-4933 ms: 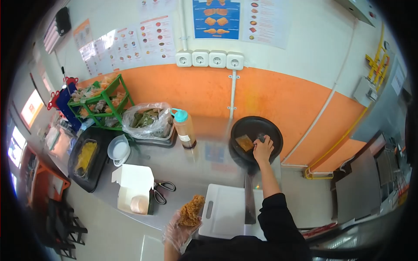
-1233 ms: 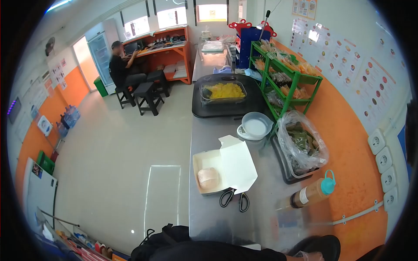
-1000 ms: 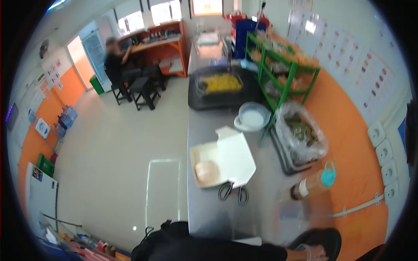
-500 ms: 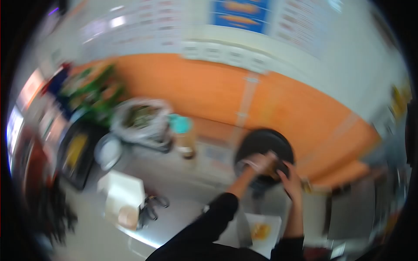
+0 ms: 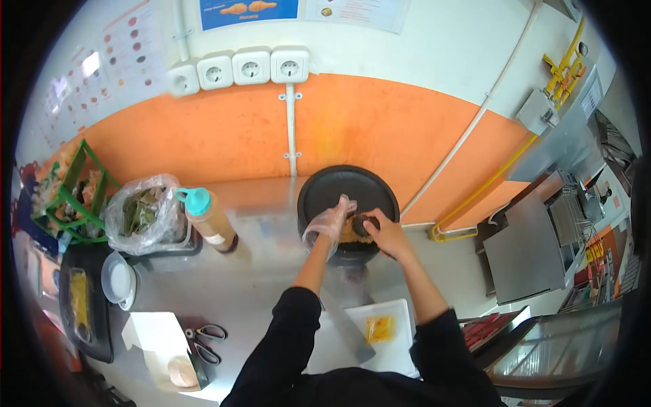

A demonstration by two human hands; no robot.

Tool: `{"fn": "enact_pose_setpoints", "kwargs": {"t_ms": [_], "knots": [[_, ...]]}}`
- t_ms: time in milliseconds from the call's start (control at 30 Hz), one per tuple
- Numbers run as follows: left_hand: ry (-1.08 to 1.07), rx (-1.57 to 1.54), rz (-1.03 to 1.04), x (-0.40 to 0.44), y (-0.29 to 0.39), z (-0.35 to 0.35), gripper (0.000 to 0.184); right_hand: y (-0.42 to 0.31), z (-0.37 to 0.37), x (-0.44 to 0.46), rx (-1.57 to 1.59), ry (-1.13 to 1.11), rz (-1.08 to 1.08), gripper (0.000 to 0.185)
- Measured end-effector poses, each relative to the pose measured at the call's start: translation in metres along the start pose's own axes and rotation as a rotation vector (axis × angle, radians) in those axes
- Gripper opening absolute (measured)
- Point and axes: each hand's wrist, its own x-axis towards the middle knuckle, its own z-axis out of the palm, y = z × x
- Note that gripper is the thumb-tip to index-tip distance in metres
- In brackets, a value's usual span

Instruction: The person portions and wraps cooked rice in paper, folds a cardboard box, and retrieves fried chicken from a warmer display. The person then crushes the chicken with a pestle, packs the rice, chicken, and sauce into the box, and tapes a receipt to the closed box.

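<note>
A dark pestle (image 5: 367, 228) is held in the right hand (image 5: 389, 235), its fingers curled closely around it, and is pressed against the brown crumbed food (image 5: 350, 235) lying in the black mortar (image 5: 313, 186). The left hand (image 5: 332, 220), covered by a clear plastic glove (image 5: 323, 228), is placed beside the food over the mortar; whether anything is gripped by it cannot be told. On the steel table (image 5: 261, 271), 1 yellow packet (image 5: 380, 330) is laid on a white board (image 5: 401, 353), and 1 turquoise-capped bottle (image 5: 212, 224) is stood left of the mortar.

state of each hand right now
Left hand: gloved, at the fried chicken; grip can't be told.
Right hand: closed, holding the dark pestle.
</note>
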Motion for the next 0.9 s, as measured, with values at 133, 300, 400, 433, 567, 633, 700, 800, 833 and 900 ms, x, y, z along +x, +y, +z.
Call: {"fn": "enact_pose_setpoints", "kwargs": {"t_ms": [133,300,400,433,567,633,700,800,833,900], "knots": [[0.130,0.231,-0.067,-0.007,0.022,-0.004,0.070,-0.015,-0.026,0.007,0.034,0.004,-0.118,0.031],[0.372,0.391,-0.154,-0.043,0.045,0.001,0.065,-0.034,-0.014,-0.008,0.079,0.164,-0.092,0.034],[0.342,0.431,-0.330,-0.070,0.085,0.004,0.063,-0.019,0.009,0.017,-0.129,-0.039,-0.024,0.032],[0.302,0.459,-0.358,-0.073,0.073,0.009,0.064,-0.010,0.006,0.008,-0.122,-0.031,-0.004,0.032],[0.330,0.492,-0.287,-0.021,0.033,-0.006,0.075,-0.053,-0.044,0.008,-0.184,-0.013,-0.097,0.029],[0.365,0.411,-0.161,-0.015,0.016,-0.004,0.080,-0.038,-0.032,0.015,-0.144,0.013,-0.130,0.029],[0.219,0.380,-0.056,-0.042,0.046,-0.001,0.069,0.008,0.009,0.030,-0.283,-0.008,-0.134,0.029],[0.130,0.372,-0.112,-0.013,0.017,-0.007,0.068,-0.010,-0.006,0.028,-0.263,-0.140,0.006,0.034],[0.153,0.146,-0.072,-0.001,-0.001,-0.003,0.066,-0.004,-0.013,0.039,-0.251,-0.196,-0.049,0.033],[0.147,0.174,-0.057,0.029,-0.032,-0.006,0.066,-0.024,-0.036,0.031,-0.225,-0.126,-0.059,0.032]]}}
